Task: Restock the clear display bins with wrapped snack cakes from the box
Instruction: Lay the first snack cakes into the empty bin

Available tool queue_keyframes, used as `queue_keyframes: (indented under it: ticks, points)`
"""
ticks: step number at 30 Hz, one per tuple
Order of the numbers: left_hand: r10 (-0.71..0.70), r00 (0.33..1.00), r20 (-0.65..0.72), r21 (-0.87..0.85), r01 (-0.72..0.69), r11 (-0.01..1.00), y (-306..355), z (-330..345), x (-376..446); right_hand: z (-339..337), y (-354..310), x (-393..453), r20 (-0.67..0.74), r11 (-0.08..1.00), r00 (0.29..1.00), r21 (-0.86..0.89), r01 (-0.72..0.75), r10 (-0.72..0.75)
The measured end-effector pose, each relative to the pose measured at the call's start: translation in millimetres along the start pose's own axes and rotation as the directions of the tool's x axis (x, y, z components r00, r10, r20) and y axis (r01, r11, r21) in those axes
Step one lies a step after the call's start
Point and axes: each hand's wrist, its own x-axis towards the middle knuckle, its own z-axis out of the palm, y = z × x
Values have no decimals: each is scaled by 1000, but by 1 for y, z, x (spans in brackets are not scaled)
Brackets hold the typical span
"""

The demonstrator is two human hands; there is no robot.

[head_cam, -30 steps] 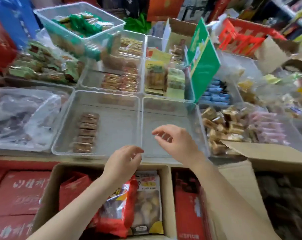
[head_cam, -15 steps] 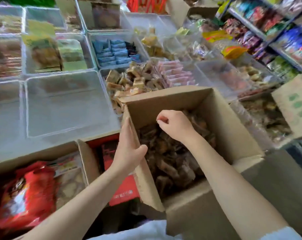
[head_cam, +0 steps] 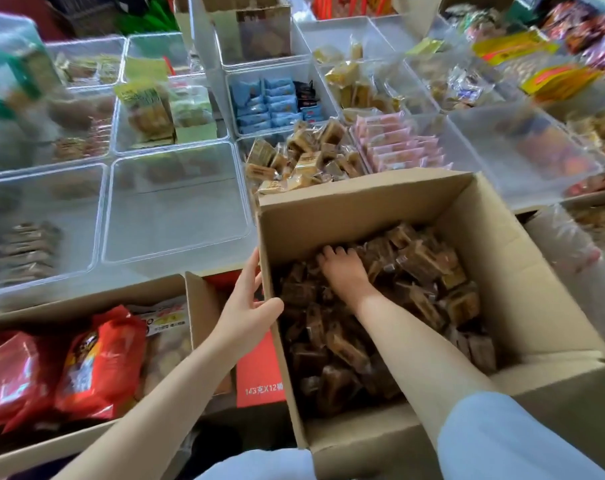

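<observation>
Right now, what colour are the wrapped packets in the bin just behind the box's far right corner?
Pink packets, seen best in the head view.

An open box [head_cam: 502, 258] of wrapped snack cakes [head_cam: 415, 271] sits in front of the display bins [head_cam: 176, 209], a second box [head_cam: 193, 299] of bagged snacks [head_cam: 96, 362] to its left, shelves behind at right.

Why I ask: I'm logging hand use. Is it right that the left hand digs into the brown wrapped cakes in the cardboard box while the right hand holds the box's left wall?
The hands are swapped. In the head view the right hand digs into the brown wrapped cakes in the cardboard box, while the left hand holds the box's left wall.
</observation>
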Motion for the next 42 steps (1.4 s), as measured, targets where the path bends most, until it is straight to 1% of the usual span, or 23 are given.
queue_keyframes:
  ticks: [2, 4, 5, 6, 7, 8, 9, 11, 13, 14, 15, 16, 18, 19, 23, 27, 30, 33, 34, 37, 39, 41, 42]
  points:
    - [-7, 1000, 6, -7, 7, 1000, 0, 0, 0, -7, 4, 1, -17, 999, 999, -25, 43, -43]
    - [0, 1000, 14, -15, 0, 1000, 1, 0, 2, -25, 12, -2, -20, 998, 998, 11, 68, -68]
    - [6, 1000, 17, -23, -6, 1000, 1, 0, 3, -38, 18, -7, -14, 995, 998, 77, 68, -67]
    - [18, 1000, 19, -31, -17, 999, 1, -1, 3, -53, 25, -14, 2, 974, 999, 223, 41, -43]
    - [35, 999, 14, -35, -34, 999, 2, -1, 2, -71, 34, -23, 36, 904, 999, 426, -14, -2]
    - [59, 998, -6, -26, -60, 998, 3, -1, 0, -87, 43, -33, 75, 770, 997, 634, -71, 30]
    - [89, 995, -52, -3, -89, 996, 4, -1, -2, -103, 50, -44, 85, 606, 996, 790, -93, 42]
    - [148, 972, -185, 22, -146, 989, 13, -3, -6, -131, 57, -67, 28, 271, 999, 962, -37, 40]
    - [176, 952, -251, -66, -198, 978, 31, -10, -7, -154, 53, -80, -32, -105, 999, 994, 32, 5]
    - [176, 954, -244, -143, -215, 966, 42, -17, -6, -164, 46, -83, -57, -230, 998, 972, 52, -15]
    - [173, 961, -215, -227, -222, 948, 52, -26, -4, -174, 37, -83, -81, -302, 996, 951, 67, -33]
    - [167, 969, -181, -301, -216, 929, 60, -37, -2, -182, 25, -81, -104, -332, 993, 940, 80, -55]
    - [138, 975, -173, -395, -197, 897, 72, -61, 3, -199, -1, -76, -148, -318, 985, 941, 113, -89]
    - [122, 972, -201, -415, -197, 888, 74, -74, 5, -206, -15, -72, -162, -282, 983, 950, 132, -88]
    - [37, 951, -308, -496, -194, 847, 62, -136, 13, -233, -69, -47, -198, -75, 980, 978, 196, -30]
    - [-47, 935, -352, -555, -167, 815, 26, -210, 18, -254, -137, -3, -186, -35, 981, 982, 185, -44]
    - [-87, 919, -384, -575, -165, 801, -6, -271, 21, -263, -212, 43, -162, -9, 987, 987, 162, -3]
    - [-147, 896, -419, -603, -154, 783, -37, -320, 28, -265, -274, 79, -156, -27, 988, 987, 156, -5]
    - [-141, 896, -420, -594, -155, 790, -45, -331, 29, -268, -288, 88, -155, -20, 988, 988, 155, 13]
    - [-124, 895, -428, -545, -147, 825, -42, -344, 40, -269, -294, 100, -171, 15, 984, 985, 170, 53]
    - [-221, 811, -541, -582, -172, 794, -109, -459, 44, -291, -408, 174, -135, 113, 985, 983, 147, -111]
    - [-208, 824, -527, -473, -81, 877, -123, -469, 52, -290, -410, 184, -149, 151, 985, 975, 160, -84]
    - [-202, 820, -535, -341, 9, 940, -133, -473, 55, -285, -410, 193, -163, 226, 985, 959, 171, -54]
